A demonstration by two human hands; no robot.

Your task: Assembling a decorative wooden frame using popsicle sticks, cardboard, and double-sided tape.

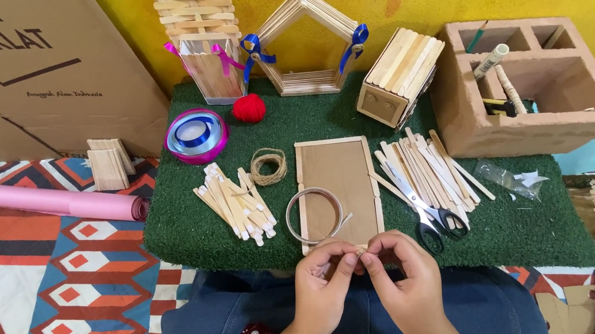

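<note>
My left hand (324, 285) and my right hand (399, 271) meet fingertip to fingertip over my lap, at the near edge of the green turf mat (185, 232). Together they pinch something small and pale, likely the end of a thin strip; it is mostly hidden by the fingers. Just beyond the hands lies a flat brown card panel (336, 181) framed with wooden sticks. A loop of beige tape (313, 214) rests on the panel's left edge. Scissors (430, 220) lie right of the panel on a pile of wooden sticks (425, 171).
A second stick bundle (236, 204), a twine coil (268, 166), ribbon spools (196, 134) and a red yarn ball (250, 108) lie on the mat. Stick-built houses (307, 39) stand behind. A clay-coloured organiser (523, 85) sits right, a pink paper roll (40, 198) left.
</note>
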